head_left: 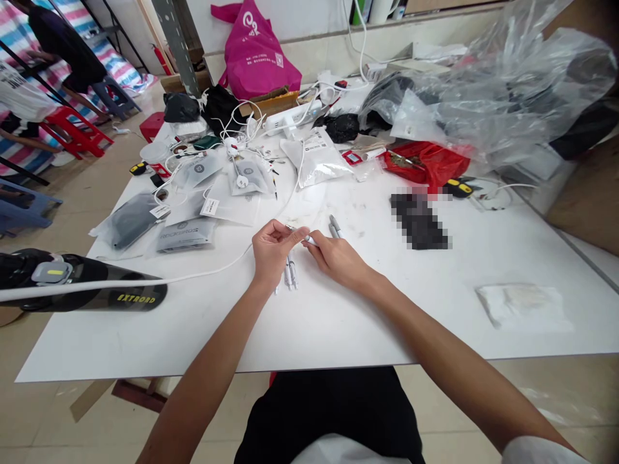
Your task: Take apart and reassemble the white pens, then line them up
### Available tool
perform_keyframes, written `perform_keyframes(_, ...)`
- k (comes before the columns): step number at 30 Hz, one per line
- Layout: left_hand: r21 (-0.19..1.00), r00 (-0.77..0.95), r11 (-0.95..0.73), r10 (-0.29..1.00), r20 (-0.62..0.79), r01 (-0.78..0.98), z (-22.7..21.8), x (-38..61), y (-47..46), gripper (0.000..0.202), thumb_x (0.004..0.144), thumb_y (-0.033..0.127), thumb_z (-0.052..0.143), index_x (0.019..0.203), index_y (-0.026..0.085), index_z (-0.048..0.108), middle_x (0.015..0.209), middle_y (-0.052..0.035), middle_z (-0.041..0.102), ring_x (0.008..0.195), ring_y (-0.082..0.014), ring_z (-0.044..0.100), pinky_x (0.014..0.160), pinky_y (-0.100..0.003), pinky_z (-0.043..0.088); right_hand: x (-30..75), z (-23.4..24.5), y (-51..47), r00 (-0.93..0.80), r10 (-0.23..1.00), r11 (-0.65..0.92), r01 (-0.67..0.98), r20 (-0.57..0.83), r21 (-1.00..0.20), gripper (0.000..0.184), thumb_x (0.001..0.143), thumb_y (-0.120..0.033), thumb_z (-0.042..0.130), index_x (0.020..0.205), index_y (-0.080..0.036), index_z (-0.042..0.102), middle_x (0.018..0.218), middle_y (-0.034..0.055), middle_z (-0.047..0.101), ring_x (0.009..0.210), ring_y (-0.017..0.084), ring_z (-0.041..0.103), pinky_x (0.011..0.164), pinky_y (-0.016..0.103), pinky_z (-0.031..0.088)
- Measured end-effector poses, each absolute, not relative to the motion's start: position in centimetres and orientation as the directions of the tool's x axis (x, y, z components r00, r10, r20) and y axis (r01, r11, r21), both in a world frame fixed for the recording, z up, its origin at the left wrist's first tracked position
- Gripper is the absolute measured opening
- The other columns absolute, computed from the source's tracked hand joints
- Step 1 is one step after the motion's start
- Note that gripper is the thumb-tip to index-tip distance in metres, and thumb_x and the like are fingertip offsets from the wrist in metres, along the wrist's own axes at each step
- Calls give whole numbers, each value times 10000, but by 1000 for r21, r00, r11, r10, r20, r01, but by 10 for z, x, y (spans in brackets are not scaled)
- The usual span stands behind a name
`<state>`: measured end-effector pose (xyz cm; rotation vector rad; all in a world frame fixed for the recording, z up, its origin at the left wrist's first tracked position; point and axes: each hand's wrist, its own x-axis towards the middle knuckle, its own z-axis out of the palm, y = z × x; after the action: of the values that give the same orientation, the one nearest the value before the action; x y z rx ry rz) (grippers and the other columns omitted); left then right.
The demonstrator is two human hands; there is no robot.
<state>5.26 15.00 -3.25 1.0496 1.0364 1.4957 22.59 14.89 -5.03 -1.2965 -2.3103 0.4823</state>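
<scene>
A white pen [310, 240] with a silvery end is held level between my two hands above the table's middle. My left hand [271, 252] is closed, thumb and fingers pinching the silvery end. The other end sits in the closed fingers of my right hand [340, 258]. Just below the hands lie several white pens [292, 274], partly covered by my left hand. Beyond my right hand are grey pens [334, 225], their lower parts hidden behind it.
The white table [338, 332] holds a black bottle [97, 287] at left and bagged items [186, 235] behind it. A white cable [203, 279] crosses the left side. At right are a pixelated dark object [420, 221] and a white packet [522, 306]. Plastic bags [507, 84] pile up behind.
</scene>
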Motion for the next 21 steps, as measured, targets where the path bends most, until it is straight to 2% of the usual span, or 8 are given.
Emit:
perform_keyframes(2,960,-141,-135,985,103,-247,-34,54,150,417,717,398,994,696,190,634,697,24,674,698,-127,677,775,-282,571,228,-50,151,-444,871,490,743,211,-456,348,1155,-485,235,1034,-231,440,739,14,609,550,180,502,603,308,269)
perform_keyframes(4,948,-54,-114,993,103,-298,-34,54,151,356,762,414,968,895,208,709,903,-14,749,892,-155,726,887,-296,580,233,-49,155,-422,881,473,759,215,-448,314,1152,-451,257,1036,-230,448,737,20,613,558,191,509,596,312,265)
perform_keyframes(6,931,66,-92,990,123,-352,-34,53,153,452,812,424,934,1173,253,722,1167,-56,767,1120,-192,719,1011,-338,566,238,-47,159,-405,886,463,763,225,-450,275,1143,-413,289,1047,-225,465,740,26,617,577,201,522,593,313,269)
perform_keyframes(8,932,141,-74,981,132,-356,-34,50,156,501,845,432,907,1274,262,712,1205,-75,764,1175,-213,708,1047,-364,553,243,-46,161,-414,880,476,763,234,-438,247,1133,-384,314,1053,-221,482,752,33,626,591,202,528,596,310,274)
perform_keyframes(12,964,40,-89,994,102,-251,-36,45,161,407,794,432,944,1099,224,772,850,-12,712,899,-175,717,915,-328,565,244,-46,160,-461,858,513,753,226,-413,298,1145,-412,298,1053,-219,506,742,25,627,588,191,522,598,308,265)
perform_keyframes(15,959,72,-126,986,149,-254,-35,42,162,471,805,430,935,1209,260,760,1052,-46,755,1050,-203,718,963,-342,559,241,-46,159,-464,856,516,751,226,-413,343,1154,-446,291,1055,-213,522,737,20,627,594,187,535,603,313,269)
perform_keyframes(17,959,148,-127,975,168,-254,-35,40,161,402,852,443,893,1183,242,784,1151,-87,770,1133,-235,717,991,-366,559,241,-46,158,-460,857,514,750,231,-416,347,1152,-469,326,1091,-207,543,775,27,657,623,190,567,611,315,285)
perform_keyframes(21,976,76,-131,986,146,-176,-34,39,161,331,826,434,913,1062,224,815,999,-58,768,948,-188,733,869,-308,573,240,-42,155,-466,852,522,730,238,-441,374,1140,-527,387,1204,-206,568,906,47,715,718,199,633,641,319,333)
